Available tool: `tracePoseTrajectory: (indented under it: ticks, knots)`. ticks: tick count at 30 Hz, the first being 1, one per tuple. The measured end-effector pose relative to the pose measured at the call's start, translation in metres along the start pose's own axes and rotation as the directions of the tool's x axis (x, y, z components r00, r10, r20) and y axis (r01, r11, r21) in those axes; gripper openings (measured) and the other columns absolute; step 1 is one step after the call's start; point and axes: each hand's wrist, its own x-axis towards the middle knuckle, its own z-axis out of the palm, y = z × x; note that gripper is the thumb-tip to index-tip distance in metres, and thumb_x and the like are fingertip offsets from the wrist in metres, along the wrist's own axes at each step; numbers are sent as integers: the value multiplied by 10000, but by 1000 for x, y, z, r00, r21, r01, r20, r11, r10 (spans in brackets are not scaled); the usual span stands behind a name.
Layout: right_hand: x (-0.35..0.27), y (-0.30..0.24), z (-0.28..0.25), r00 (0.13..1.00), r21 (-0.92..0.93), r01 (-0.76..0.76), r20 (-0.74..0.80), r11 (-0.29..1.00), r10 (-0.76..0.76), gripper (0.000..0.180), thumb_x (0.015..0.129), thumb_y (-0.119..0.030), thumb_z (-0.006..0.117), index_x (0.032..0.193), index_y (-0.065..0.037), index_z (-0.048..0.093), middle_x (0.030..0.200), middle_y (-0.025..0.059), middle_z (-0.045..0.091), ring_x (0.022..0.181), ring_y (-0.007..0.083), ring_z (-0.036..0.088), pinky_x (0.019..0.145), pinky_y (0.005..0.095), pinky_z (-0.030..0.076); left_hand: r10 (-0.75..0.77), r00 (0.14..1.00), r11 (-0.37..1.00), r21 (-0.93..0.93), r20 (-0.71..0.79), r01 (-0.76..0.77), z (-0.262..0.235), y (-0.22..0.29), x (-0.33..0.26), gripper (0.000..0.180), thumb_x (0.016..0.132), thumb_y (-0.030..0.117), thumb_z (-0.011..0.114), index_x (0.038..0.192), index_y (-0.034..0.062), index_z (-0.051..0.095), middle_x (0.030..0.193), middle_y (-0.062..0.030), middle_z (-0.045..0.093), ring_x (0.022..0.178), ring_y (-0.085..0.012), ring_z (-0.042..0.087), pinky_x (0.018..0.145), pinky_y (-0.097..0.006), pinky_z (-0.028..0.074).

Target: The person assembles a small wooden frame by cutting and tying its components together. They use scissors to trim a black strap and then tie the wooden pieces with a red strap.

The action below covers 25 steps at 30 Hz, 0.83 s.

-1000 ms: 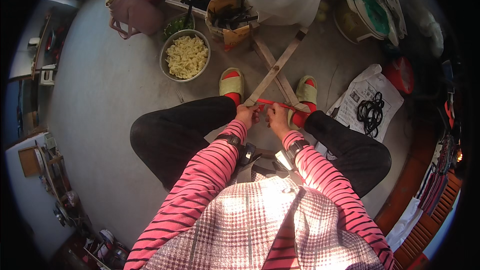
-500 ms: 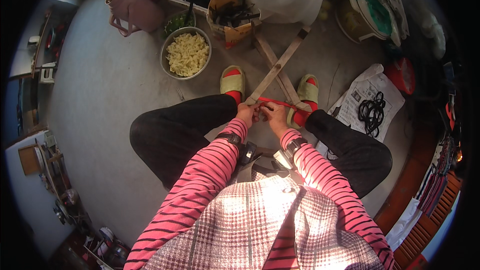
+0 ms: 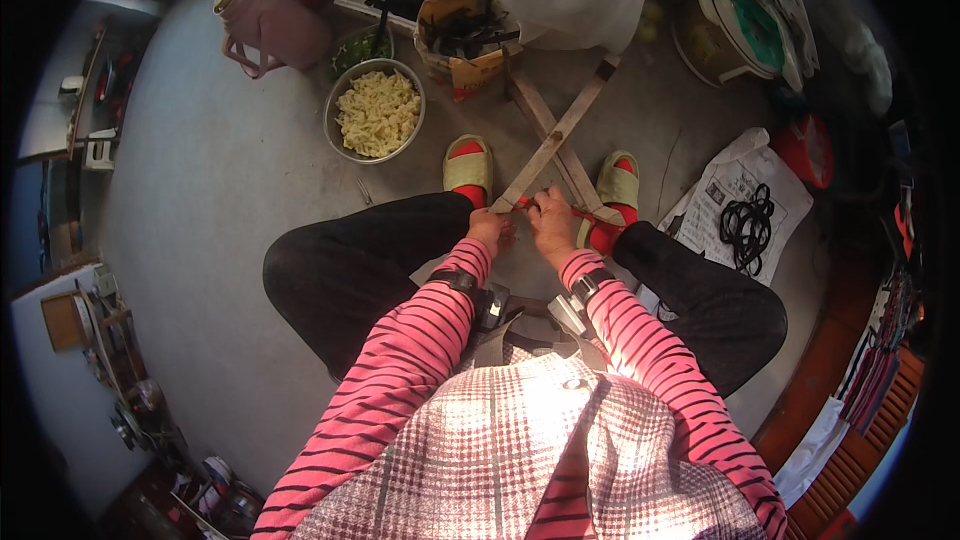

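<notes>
A crossed wooden frame (image 3: 553,143), shaped like an X, stands between my feet. A thin red strap (image 3: 521,204) runs between its two near ends. My left hand (image 3: 488,230) is closed at the near end of the left wooden leg, fingers curled around it. Just to the right, my right hand (image 3: 551,224) pinches at the red strap, knuckles raised. The fingertips of both hands are partly hidden. Yellow-green slippers (image 3: 467,166) over red socks flank the frame.
A metal bowl of pale yellow chopped food (image 3: 375,110) sits ahead left, near a pink jug (image 3: 275,25). A cardboard box of dark strips (image 3: 463,65) and a white plastic bag (image 3: 575,0) lie beyond. Black cord loops (image 3: 746,230) rest on printed paper at right.
My right hand has risen slightly away from the left hand, along the strap toward the crossed legs. The left hand has stayed close to the left leg's end, and the frame has barely moved.
</notes>
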Motion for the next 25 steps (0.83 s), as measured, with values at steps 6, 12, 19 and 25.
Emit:
tracePoseTrajectory:
  ticks: [6,12,19,25]
  knots:
    - [6,-10,-7,993,-152,-17,109,988,33,141,795,-147,633,838,-16,604,929,176,604,865,385,608,732,471,488,56,990,996,81,-132,-45,20,-2,-14,72,875,112,642,853,126,575,608,38,471,506,-125,461,508,-326,398]
    - [6,-3,-8,978,-158,7,206,987,26,155,799,-181,640,820,-30,614,827,184,654,825,403,628,696,499,490,89,988,996,31,-127,-86,25,-3,-16,59,868,85,648,886,84,593,630,10,510,514,-137,488,467,-321,391]
    - [10,2,1,973,-106,-85,206,991,105,174,786,-192,639,807,-22,611,827,218,646,812,434,614,702,505,493,115,979,992,68,-171,-105,19,-7,-5,39,885,81,618,914,62,600,707,-47,594,562,-191,573,488,-349,463]
    - [13,10,6,918,5,-306,266,952,294,180,774,-195,641,836,-26,632,831,248,644,837,442,617,738,506,500,150,975,980,155,-164,-124,19,-8,-2,75,888,97,620,946,54,597,733,-63,615,582,-210,593,493,-378,487]
